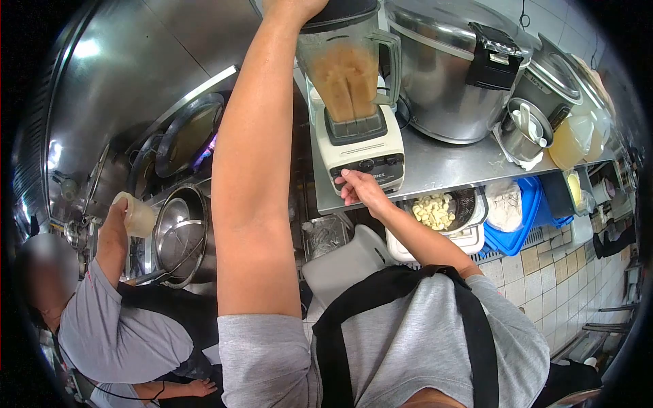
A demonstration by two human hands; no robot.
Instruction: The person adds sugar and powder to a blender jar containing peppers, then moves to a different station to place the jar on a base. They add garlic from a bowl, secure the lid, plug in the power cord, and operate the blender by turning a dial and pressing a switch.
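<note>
A blender (360,146) with a cream base stands near the counter's edge. Its clear jug (345,75) holds a brownish-orange mixture, and a black lid (340,10) covers it. My left hand (297,7) is at the top edge of the view beside the lid, its fingers cut off by the frame. Low on the front panel, my right hand (360,189) has its thumb and fingertips at the left-hand control, with the other fingers curled. Those fingertips cover that control.
A large steel pot (442,81) stands right of the blender, beyond it a small pot with utensils (525,132). Below the counter are peeled garlic cloves (435,212) and a blue tub (530,211). At left, a co-worker holds a plastic container (139,216) near a strainer (182,234).
</note>
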